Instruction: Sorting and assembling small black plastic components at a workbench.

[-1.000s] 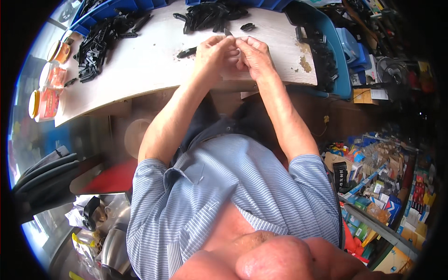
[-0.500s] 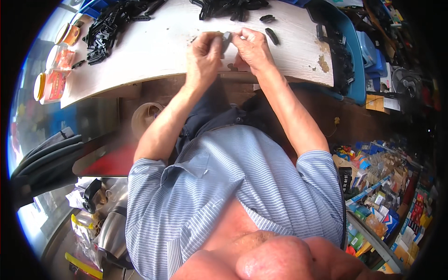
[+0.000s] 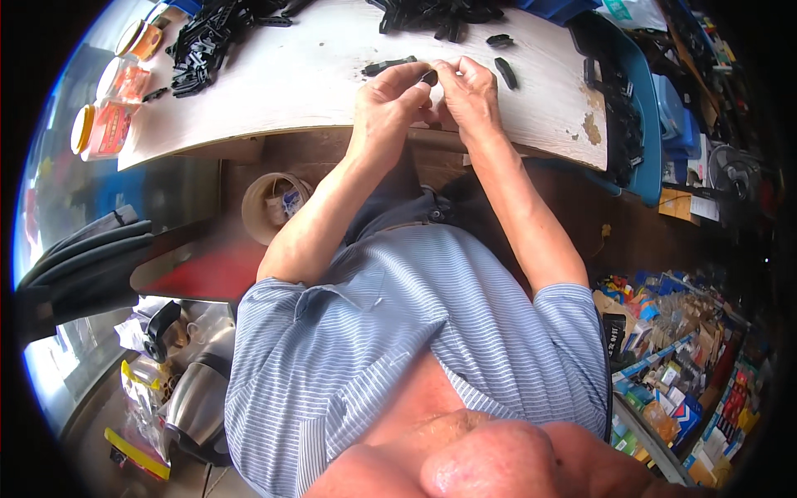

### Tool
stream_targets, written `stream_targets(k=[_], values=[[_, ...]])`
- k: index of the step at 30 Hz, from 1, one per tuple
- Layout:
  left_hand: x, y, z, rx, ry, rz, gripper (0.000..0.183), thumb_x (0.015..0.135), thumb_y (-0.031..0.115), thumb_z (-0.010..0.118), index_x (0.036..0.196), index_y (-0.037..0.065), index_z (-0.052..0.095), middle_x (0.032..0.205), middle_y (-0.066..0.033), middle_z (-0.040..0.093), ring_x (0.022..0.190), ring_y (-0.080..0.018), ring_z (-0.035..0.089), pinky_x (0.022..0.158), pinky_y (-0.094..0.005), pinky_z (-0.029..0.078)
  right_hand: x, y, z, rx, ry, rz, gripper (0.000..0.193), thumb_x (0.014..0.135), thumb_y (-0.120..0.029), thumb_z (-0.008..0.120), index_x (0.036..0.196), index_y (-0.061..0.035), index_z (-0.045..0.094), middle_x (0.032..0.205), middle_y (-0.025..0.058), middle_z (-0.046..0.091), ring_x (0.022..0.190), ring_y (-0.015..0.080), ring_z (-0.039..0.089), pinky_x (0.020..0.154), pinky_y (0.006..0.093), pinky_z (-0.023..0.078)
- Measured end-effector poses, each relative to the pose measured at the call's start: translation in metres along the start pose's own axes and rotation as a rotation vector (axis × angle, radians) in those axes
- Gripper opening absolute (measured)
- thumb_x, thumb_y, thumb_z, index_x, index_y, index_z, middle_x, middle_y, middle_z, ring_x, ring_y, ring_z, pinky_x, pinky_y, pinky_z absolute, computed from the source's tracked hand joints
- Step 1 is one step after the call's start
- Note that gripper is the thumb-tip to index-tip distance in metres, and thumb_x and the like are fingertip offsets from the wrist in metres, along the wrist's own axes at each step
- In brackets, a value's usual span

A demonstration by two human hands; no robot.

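Over the near part of the white tabletop (image 3: 290, 91), both my hands meet with their fingertips pinched together. A small black plastic part (image 3: 429, 78) shows between them, mostly covered by fingers. My left hand (image 3: 388, 112) grips it from the left with thumb and forefinger. My right hand (image 3: 471, 100) closes on it from the right. Just beyond my left fingers lies a long black plastic piece (image 3: 387, 65) on the table. To the right of my right hand rest a curved black piece (image 3: 506, 73) and a shorter black piece (image 3: 500, 41).
A heap of black parts (image 3: 199, 58) lies far left, another black heap (image 3: 440, 15) at the far middle. Lidded jars (image 3: 106, 133) line the left edge. A blue bin (image 3: 646, 149) stands at the right, a bucket (image 3: 253, 207) under the table.
The view has shifted, so the table sits farther right and higher. The upright dark grey piece between my fingers now appears as a small dark part. The long piece beyond my left hand shows more fully.
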State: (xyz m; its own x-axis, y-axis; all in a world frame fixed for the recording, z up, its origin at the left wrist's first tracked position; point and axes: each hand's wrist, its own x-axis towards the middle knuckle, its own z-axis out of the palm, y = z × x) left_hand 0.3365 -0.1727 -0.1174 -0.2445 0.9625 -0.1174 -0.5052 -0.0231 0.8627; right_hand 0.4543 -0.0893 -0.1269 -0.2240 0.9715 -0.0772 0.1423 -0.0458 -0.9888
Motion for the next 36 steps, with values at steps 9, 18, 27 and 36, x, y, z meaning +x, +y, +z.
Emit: stream_targets(k=[9,18,27,36], values=[[0.026,0.029,-0.058,1.242,0.179,0.806,0.024,0.086,0.011,0.076,0.108,0.007,0.067,0.085,-0.0102,0.072,0.072,-0.0286,0.067,0.067,-0.0373,0.054,-0.003,-0.022,-0.004,0.158,-0.093,0.155,0.032,0.091,-0.028,0.073,0.097,0.0024,0.064,0.057,0.0057,0.056,0.039,0.0135,0.052,0.038,0.0319,0.049],[0.041,0.018,-0.063,1.406,-0.062,0.903,0.024,0.087,0.007,0.069,0.111,0.010,0.069,0.091,-0.0074,0.073,0.082,-0.0293,0.065,0.075,-0.0398,0.054,0.010,-0.029,0.007,-0.009,-0.138,0.242,0.036,0.088,-0.035,0.078,0.095,-0.0024,0.063,0.054,-0.0007,0.050,0.041,0.0104,0.054,0.038,0.0311,0.052],[0.044,0.026,-0.065,1.590,-0.161,0.906,0.024,0.079,0.009,0.065,0.103,0.013,0.069,0.091,-0.0024,0.072,0.085,-0.0258,0.065,0.076,-0.0387,0.053,0.019,-0.026,0.019,-0.251,-0.090,0.249,0.031,0.084,-0.030,0.079,0.086,-0.0018,0.066,0.066,0.0072,0.065,0.044,0.0151,0.059,0.040,0.0330,0.053],[0.036,0.020,-0.068,1.613,-0.127,0.947,0.027,0.084,0.011,0.069,0.111,0.011,0.071,0.100,-0.0021,0.074,0.090,-0.0229,0.067,0.080,-0.0346,0.055,0.015,-0.030,0.017,-0.280,-0.095,0.282,0.036,0.083,-0.035,0.079,0.091,-0.0030,0.066,0.066,0.0062,0.061,0.047,0.0169,0.060,0.043,0.0337,0.055]])
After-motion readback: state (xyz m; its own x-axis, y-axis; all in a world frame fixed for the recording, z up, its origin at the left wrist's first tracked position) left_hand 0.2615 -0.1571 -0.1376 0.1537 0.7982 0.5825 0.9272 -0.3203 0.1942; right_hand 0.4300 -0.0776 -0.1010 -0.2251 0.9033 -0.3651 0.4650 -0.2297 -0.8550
